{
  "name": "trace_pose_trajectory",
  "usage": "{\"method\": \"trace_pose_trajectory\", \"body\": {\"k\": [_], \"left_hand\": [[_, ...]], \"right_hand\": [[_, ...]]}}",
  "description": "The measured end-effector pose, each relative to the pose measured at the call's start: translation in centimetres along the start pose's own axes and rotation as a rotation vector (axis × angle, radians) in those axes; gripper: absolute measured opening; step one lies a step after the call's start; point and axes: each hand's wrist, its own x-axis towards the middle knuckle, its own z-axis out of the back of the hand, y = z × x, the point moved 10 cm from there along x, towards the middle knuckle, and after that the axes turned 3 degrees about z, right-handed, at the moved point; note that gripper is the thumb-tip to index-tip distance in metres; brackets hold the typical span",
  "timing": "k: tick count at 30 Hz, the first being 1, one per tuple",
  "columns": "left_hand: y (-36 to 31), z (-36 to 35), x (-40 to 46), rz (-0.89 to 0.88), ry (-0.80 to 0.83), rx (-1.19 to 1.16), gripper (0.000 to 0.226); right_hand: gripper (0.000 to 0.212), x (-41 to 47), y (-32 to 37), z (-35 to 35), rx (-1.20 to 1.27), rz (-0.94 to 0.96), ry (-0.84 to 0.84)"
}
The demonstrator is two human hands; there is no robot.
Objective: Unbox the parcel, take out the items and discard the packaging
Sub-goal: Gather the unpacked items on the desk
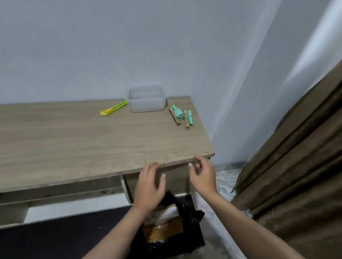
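Both hands hover spread and empty at the desk's [84, 143] front right corner, the left hand [150, 186] directly above a black bin [189, 231] on the floor holding what looks like crumpled cardboard and tape [165, 228]. The right hand [202, 177] hangs just beside. Packaging should be pressed well down before leaving. The items [181, 117] lie at the desk's back right corner, well apart from both hands.

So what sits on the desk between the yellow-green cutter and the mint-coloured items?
In the head view, a clear plastic container sits between the cutter and the mint items, set slightly further back against the wall.
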Motion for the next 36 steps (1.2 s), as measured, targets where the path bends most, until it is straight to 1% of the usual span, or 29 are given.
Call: {"method": "trace_pose_trajectory", "body": {"k": [3, 7, 11, 15, 19, 20, 22, 25, 28, 32, 36], "left_hand": [[-0.5, 1.1, 4.0, -0.048, -0.024, 0.013, 0.033], [2.1, 1.3, 7.8, -0.01, 0.038, 0.129, 0.051], [5.3, 1.4, 11.3, 0.068, 0.075, 0.262, 0.066], [7.9, 1.0, 15.1, 0.182, 0.11, 0.417, 0.078], [9.9, -1.5, 17.2, 0.239, 0.257, 0.557, 0.088], [10.4, -2.1, 17.6, 0.242, 0.29, 0.597, 0.089], [10.9, -2.7, 18.0, 0.248, 0.305, 0.644, 0.086], [11.3, -2.9, 18.0, 0.259, 0.303, 0.635, 0.084], [11.4, -2.6, 18.1, 0.272, 0.276, 0.617, 0.083], [11.3, -2.4, 18.1, 0.274, 0.256, 0.604, 0.081], [11.3, -2.2, 18.1, 0.285, 0.248, 0.596, 0.079]], "right_hand": [[0.035, 3.1, 2.3, 0.4, 0.016, 0.044, -0.068], [0.035, 6.5, 3.6, -0.4, 0.05, 0.033, -0.094], [0.039, 10.3, 4.6, -2.0, 0.06, 0.009, -0.076], [0.05, 14.4, 5.2, -3.4, -0.033, 0.013, -0.051], [0.067, 18.4, 4.1, -5.7, -0.147, -0.038, 0.022], [0.072, 19.4, 3.7, -6.3, -0.181, -0.058, 0.04], [0.078, 21.1, 3.3, -7.3, -0.269, -0.073, 0.069], [0.083, 23.4, 2.9, -8.3, -0.343, -0.097, 0.104], [0.079, 25.1, 2.4, -8.9, -0.382, -0.118, 0.125], [0.07, 26.6, 2.2, -9.1, -0.448, -0.051, 0.119], [0.067, 27.7, 2.5, -9.0, -0.459, 0.011, 0.176]]}}
